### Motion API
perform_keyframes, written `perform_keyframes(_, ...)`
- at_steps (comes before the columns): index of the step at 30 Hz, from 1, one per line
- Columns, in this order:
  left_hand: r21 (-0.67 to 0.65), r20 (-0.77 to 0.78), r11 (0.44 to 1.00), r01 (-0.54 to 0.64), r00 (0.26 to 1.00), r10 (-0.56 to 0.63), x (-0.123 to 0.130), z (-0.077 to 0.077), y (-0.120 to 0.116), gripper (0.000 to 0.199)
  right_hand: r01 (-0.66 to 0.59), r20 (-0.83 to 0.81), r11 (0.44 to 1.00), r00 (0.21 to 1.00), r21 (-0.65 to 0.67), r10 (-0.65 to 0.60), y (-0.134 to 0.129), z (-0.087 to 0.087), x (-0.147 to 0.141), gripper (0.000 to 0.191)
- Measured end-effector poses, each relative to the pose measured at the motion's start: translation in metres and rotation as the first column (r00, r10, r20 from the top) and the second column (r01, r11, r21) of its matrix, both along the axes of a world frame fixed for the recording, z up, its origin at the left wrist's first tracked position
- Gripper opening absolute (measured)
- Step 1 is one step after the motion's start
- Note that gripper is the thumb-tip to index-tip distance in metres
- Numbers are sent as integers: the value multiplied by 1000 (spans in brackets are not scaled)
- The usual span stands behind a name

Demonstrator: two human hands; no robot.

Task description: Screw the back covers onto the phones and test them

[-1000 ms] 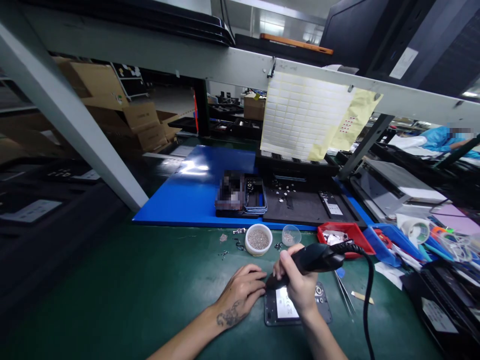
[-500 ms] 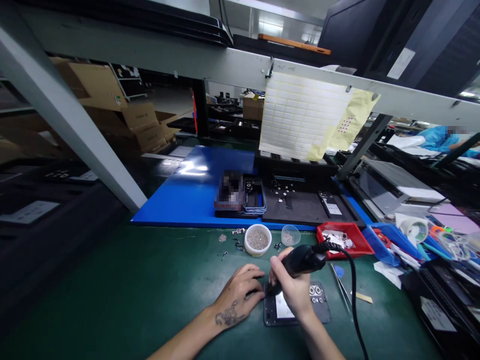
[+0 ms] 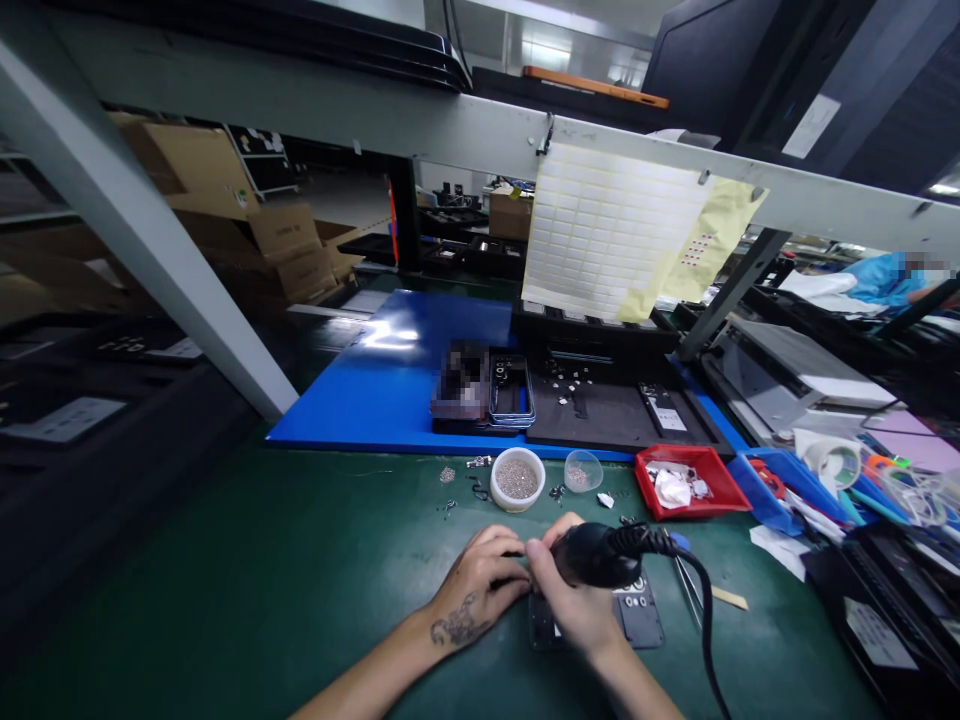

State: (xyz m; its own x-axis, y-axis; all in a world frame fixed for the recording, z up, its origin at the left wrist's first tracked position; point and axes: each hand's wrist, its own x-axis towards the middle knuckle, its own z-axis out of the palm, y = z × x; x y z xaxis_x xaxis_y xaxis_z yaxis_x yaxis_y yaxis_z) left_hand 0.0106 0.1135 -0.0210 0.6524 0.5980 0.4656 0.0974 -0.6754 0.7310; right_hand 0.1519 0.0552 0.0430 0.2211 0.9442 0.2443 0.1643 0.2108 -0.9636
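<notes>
Looks to be a dark phone housing (image 3: 643,628), lying flat on the green bench (image 3: 337,580), half covered by the right hand (image 3: 574,600), with the camera rings (image 3: 636,602) showing at the right end. Should handle as light and stiff, probably smooth enough to skid if nudged sideways, and likely fragile around those rings. Best taken by the long edges or the bare corners (never by the glass, too easily smudged or scratched).

Likely to weigh more in the palm with the corded driver (image 3: 600,556): rigid, bulky, perhaps tugged backward by the cord (image 3: 709,590), arching off the rear end and down toward the near edge. Best gripped round the body, close to the nose.

Held that way by the right hand, with fingers clamped round the body, thumb stretched along the left side, wrist low over the housing, forearm slanting in from the near right. Cannot make out the tip behind the knuckles, nor any contact below.

Coming in from the near left with the left hand (image 3: 480,580): palm down, fingers bent, fingertips at the housing's left end; perhaps touching the edge, perhaps pinching something small, too hidden to tell.

Farther out, tweezers (image 3: 688,590) just right of the housing, and a white bowl (image 3: 517,504) of tiny metal bits beyond both hands.
</notes>
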Motion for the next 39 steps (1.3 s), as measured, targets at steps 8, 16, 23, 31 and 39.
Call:
perform_keyframes(8,3,3,1000,-9,1000,9,-1,3,-1,16,-33,-26,999,999,-29,33,1,1,2,18)
perform_keyframes(16,16,-61,998,-61,996,62,-3,0,-2,21,-22,-14,1000,1000,-18,22,0,0,3,18)
perform_keyframes(23,-40,-46,999,-29,999,28,-4,4,-3,19,-22,-84,1000,996,-1,22,1,-3,4,18)
perform_keyframes(31,-39,-37,999,-32,999,30,-1,0,-4,21,-41,-358,997,932,65,62,0,9,10,17)
perform_keyframes(39,-87,-70,994,-61,996,55,0,2,-6,10,-12,-500,989,862,150,86,6,15,8,16)
